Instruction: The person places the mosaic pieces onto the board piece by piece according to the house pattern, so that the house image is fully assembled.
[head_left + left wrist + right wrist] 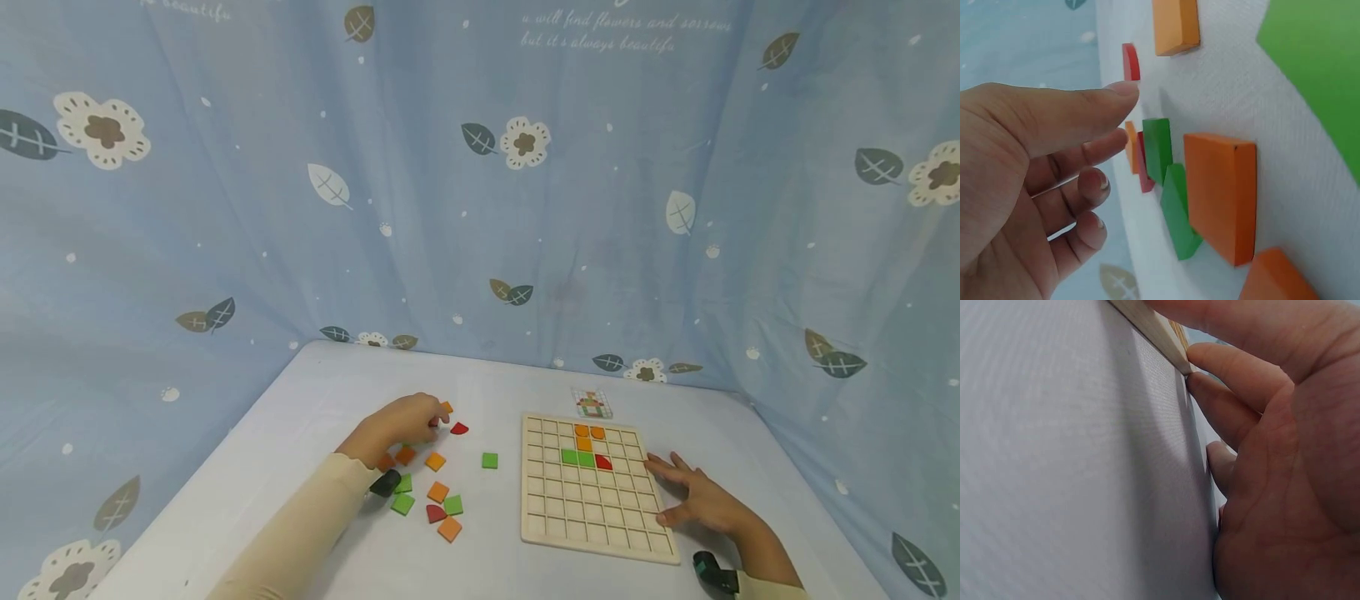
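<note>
My left hand (401,421) is over the loose tiles on the left, with thumb and forefinger apart and nothing between them in the left wrist view. Just past its fingertips lie a red quarter-round tile (459,428), an orange square tile (1130,147) and green tiles (1158,150). At the right edge of the wooden grid board (555,504), my right hand (697,500) rests with spread fingers, thumb and fingertips touching the rim. On the board sit two orange rounded tiles (582,431), an orange square (584,444), two green squares (577,457) and a red quarter-round (603,462).
A small picture card (592,403) lies behind the board. One green square (490,460) lies alone between the pile and the board. Several orange, green and red tiles are scattered nearer me on the white table (360,367). A blue patterned curtain (420,233) rises behind.
</note>
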`<state>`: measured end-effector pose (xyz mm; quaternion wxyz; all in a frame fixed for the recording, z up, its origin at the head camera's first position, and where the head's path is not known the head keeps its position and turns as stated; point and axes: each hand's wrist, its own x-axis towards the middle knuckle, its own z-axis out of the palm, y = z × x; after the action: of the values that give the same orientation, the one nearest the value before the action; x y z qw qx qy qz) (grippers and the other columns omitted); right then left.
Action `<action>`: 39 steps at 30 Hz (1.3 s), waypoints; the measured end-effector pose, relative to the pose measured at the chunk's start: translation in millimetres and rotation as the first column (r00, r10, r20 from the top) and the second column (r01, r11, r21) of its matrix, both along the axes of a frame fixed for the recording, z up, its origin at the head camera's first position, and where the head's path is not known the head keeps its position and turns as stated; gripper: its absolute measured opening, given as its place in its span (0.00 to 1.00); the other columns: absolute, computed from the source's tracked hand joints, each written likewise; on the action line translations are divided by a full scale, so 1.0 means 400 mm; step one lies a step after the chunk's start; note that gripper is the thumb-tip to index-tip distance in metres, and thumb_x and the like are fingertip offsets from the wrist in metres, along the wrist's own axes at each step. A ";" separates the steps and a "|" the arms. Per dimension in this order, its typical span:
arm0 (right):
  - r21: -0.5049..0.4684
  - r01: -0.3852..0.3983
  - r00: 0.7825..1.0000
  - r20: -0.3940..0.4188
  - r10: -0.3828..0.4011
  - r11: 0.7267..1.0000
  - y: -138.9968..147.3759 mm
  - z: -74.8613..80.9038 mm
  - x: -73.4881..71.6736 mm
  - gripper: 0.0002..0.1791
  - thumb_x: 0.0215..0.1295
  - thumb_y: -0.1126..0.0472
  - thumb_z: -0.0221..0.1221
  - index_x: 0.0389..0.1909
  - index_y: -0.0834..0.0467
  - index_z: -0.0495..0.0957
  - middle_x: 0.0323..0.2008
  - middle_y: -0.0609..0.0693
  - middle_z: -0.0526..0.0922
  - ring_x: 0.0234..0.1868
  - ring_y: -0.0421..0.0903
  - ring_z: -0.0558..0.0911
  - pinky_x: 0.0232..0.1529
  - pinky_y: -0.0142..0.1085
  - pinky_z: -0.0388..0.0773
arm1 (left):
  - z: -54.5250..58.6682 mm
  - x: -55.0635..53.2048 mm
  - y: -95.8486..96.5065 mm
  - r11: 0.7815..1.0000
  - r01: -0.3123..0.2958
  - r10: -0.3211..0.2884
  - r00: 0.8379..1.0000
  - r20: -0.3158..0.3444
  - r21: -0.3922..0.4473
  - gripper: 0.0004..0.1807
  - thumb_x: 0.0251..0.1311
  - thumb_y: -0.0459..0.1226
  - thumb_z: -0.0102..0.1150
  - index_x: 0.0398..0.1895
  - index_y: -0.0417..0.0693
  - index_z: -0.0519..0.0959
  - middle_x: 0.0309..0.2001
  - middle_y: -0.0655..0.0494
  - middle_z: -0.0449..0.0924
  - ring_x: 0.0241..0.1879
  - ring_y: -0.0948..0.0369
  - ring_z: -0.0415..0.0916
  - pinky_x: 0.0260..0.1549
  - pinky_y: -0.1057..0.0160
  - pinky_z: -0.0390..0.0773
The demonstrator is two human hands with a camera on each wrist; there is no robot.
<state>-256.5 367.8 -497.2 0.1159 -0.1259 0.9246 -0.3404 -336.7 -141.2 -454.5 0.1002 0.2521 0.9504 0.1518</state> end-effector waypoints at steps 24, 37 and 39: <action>-0.004 -0.004 1.000 0.006 0.004 1.000 0.002 0.000 -0.001 0.52 0.40 0.52 0.76 0.69 0.62 0.66 0.72 0.65 0.54 0.70 0.74 0.36 0.60 0.70 0.26 | -0.015 -0.034 0.003 0.992 -0.107 0.100 0.990 -0.096 -0.072 0.08 0.59 0.43 0.66 0.39 0.52 0.84 0.38 0.59 0.80 0.33 0.60 0.71 0.38 0.57 0.75; -0.009 0.001 1.000 0.006 -0.001 1.000 0.007 -0.002 -0.004 0.52 0.39 0.53 0.77 0.69 0.62 0.66 0.71 0.66 0.54 0.70 0.73 0.36 0.60 0.70 0.26 | -0.018 -0.036 0.007 0.997 -0.072 0.072 0.997 -0.001 -0.029 0.04 0.60 0.35 0.65 0.37 0.53 0.84 0.35 0.60 0.77 0.35 0.58 0.71 0.41 0.58 0.75; -0.012 0.003 1.000 0.011 -0.003 1.000 0.008 -0.004 -0.006 0.53 0.38 0.52 0.77 0.69 0.61 0.66 0.72 0.65 0.54 0.70 0.73 0.36 0.60 0.70 0.26 | -0.022 -0.037 0.010 0.997 -0.079 0.079 0.997 0.000 -0.025 0.04 0.61 0.35 0.64 0.37 0.53 0.83 0.36 0.61 0.77 0.36 0.59 0.71 0.42 0.58 0.75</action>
<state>-258.8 370.8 -498.9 0.1199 -0.1232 0.9220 -0.3469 -351.3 -137.0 -463.1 0.0977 0.2129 0.9614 0.1441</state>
